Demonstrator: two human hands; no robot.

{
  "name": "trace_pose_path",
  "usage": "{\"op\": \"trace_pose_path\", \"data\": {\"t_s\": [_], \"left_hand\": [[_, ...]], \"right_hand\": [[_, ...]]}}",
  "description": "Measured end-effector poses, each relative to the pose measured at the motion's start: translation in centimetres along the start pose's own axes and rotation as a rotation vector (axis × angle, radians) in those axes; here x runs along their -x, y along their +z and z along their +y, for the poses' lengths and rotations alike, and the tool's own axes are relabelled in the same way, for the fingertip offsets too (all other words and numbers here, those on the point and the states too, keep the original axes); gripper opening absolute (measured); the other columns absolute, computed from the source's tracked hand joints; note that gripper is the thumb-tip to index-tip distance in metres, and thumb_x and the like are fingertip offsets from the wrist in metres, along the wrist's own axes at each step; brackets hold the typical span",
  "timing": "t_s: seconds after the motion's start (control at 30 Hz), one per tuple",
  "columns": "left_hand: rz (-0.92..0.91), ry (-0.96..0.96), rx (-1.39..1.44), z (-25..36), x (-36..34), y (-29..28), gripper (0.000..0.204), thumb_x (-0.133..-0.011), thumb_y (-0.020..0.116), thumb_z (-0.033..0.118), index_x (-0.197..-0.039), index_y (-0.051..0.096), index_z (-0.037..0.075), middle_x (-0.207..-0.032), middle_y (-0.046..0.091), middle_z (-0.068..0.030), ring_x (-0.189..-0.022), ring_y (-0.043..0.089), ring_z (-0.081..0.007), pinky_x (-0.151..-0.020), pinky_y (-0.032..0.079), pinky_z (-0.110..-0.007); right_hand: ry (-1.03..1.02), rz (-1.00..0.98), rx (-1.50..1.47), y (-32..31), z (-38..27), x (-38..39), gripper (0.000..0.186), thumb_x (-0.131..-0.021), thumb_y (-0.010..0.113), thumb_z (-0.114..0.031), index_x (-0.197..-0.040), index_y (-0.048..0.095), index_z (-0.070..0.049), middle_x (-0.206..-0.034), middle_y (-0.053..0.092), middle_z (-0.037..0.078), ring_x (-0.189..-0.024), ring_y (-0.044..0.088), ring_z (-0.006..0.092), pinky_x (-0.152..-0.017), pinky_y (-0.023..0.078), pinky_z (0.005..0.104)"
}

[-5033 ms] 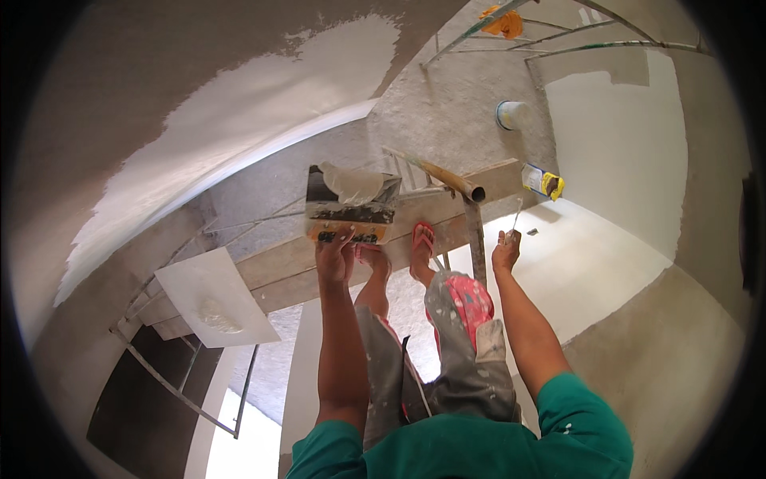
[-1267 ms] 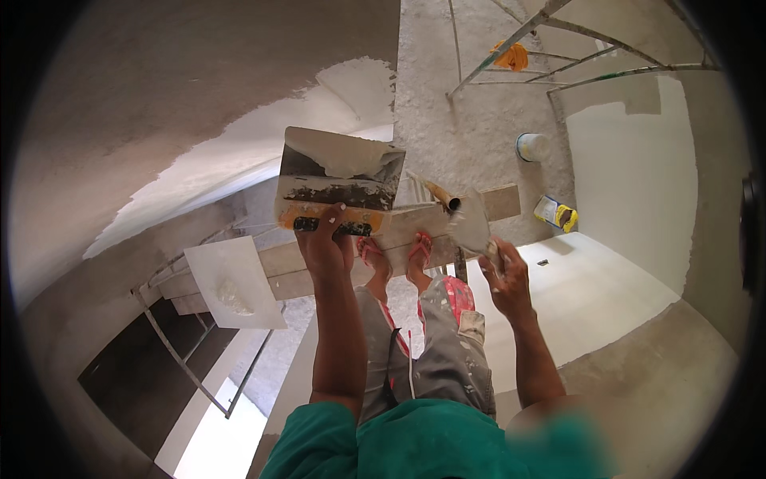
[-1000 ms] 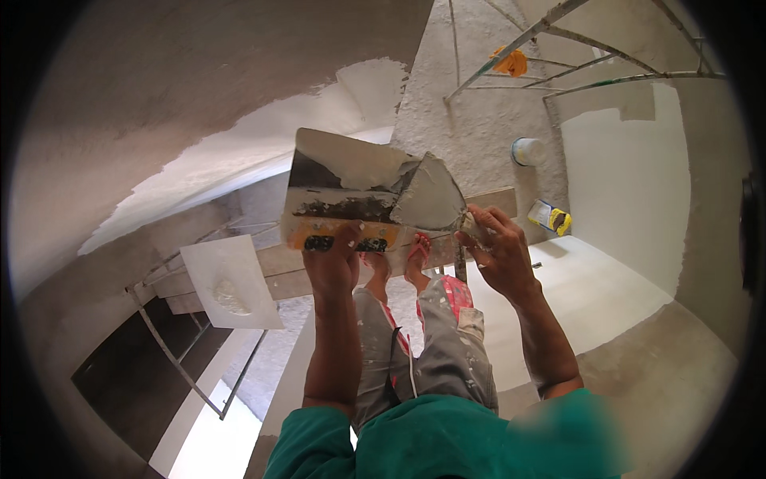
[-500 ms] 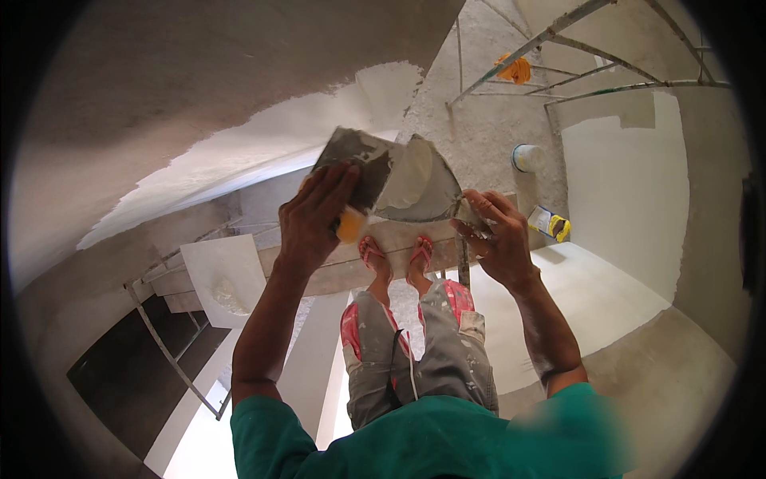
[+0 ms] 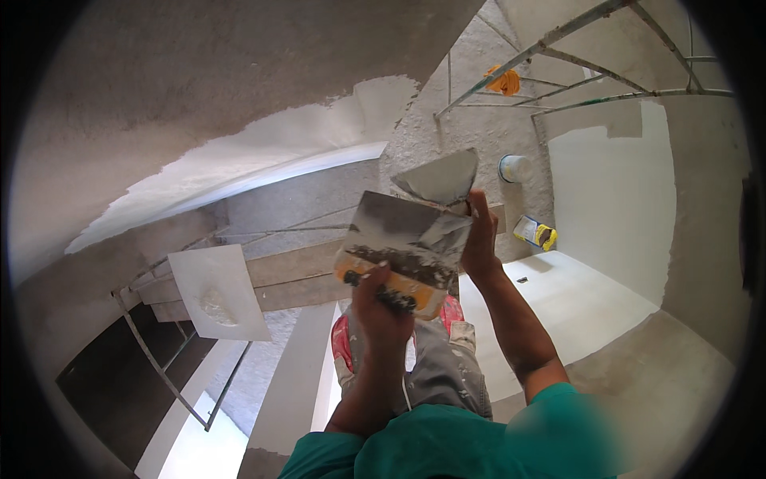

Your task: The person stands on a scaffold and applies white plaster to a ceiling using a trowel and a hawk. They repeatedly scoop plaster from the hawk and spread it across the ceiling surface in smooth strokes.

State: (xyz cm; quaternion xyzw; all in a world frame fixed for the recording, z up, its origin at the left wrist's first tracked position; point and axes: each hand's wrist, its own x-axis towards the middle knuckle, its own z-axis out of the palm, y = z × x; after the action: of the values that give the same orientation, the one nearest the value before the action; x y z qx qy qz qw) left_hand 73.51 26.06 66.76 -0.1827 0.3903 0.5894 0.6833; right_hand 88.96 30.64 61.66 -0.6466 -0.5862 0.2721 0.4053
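My left hand [image 5: 381, 307] is closed around the orange and black handle of a rectangular plastering trowel [image 5: 391, 223]. Its grey blade is smeared with white and dark residue and tilts across the front of my body. In my right hand [image 5: 481, 239] is a wide putty knife [image 5: 443, 177] with a flared metal blade. That blade lies just beyond the trowel's upper right edge; whether the two touch I cannot tell. The putty knife's handle is mostly hidden by my fingers and the trowel.
A white board [image 5: 219, 291] with a putty lump rests at left by wooden planks [image 5: 299, 279] and a metal frame [image 5: 163, 367]. Scaffold bars [image 5: 550, 52] carry an orange cloth [image 5: 503, 81]. A bucket [image 5: 515, 168] and a yellow-blue bag [image 5: 535, 232] stand right. The wall [image 5: 279, 132] is partly coated white.
My left hand has come down and right, turning the trowel so its handle side shows. The putty knife has swung upward, and the white putty seen on it earlier is out of sight.
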Motion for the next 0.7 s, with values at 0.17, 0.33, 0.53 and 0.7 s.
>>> {"op": "trace_pose_path", "data": {"t_s": [0.17,0.33,0.53,0.7], "left_hand": [[0.005,0.062,-0.093,-3.0,-0.3,0.6,0.043,-0.078,0.053,0.008,-0.120,0.046,0.000,-0.108,0.057,-0.0114,-0.102,0.057,-0.0260,-0.092,0.045,-0.040],[-0.051,-0.012,-0.065,-2.3,-0.6,1.1,0.047,-0.076,0.056,0.005,-0.120,0.045,-0.001,-0.104,0.056,-0.0110,-0.097,0.057,-0.0234,-0.088,0.047,-0.037],[-0.221,0.137,-0.174,-0.5,-2.0,-1.6,0.049,-0.075,0.054,0.012,-0.122,0.047,0.001,-0.111,0.057,-0.0122,-0.105,0.056,-0.0258,-0.093,0.045,-0.041],[-0.142,0.215,-0.381,1.4,-9.7,-8.1,0.047,-0.080,0.055,0.013,-0.124,0.044,0.000,-0.115,0.055,-0.0118,-0.109,0.055,-0.0273,-0.094,0.044,-0.044]], "right_hand": [[-0.050,0.159,-0.260,1.4,3.8,0.8,0.021,-0.077,0.068,-0.007,-0.089,0.051,-0.003,-0.091,0.067,0.014,-0.077,0.067,0.0249,-0.066,0.051,0.0322],[-0.376,0.267,-0.059,1.1,4.2,-0.9,0.016,-0.076,0.067,-0.006,-0.084,0.054,-0.003,-0.094,0.068,0.016,-0.080,0.067,0.0263,-0.070,0.052,0.0338],[-0.410,0.204,0.168,-1.6,8.1,0.0,0.016,-0.075,0.068,-0.006,-0.085,0.055,-0.005,-0.092,0.068,0.013,-0.080,0.067,0.0259,-0.066,0.052,0.0341],[0.362,0.249,0.234,-1.7,15.4,11.0,0.018,-0.078,0.070,-0.013,-0.088,0.063,-0.001,-0.084,0.068,0.015,-0.079,0.066,0.0281,-0.068,0.051,0.0361]]}}
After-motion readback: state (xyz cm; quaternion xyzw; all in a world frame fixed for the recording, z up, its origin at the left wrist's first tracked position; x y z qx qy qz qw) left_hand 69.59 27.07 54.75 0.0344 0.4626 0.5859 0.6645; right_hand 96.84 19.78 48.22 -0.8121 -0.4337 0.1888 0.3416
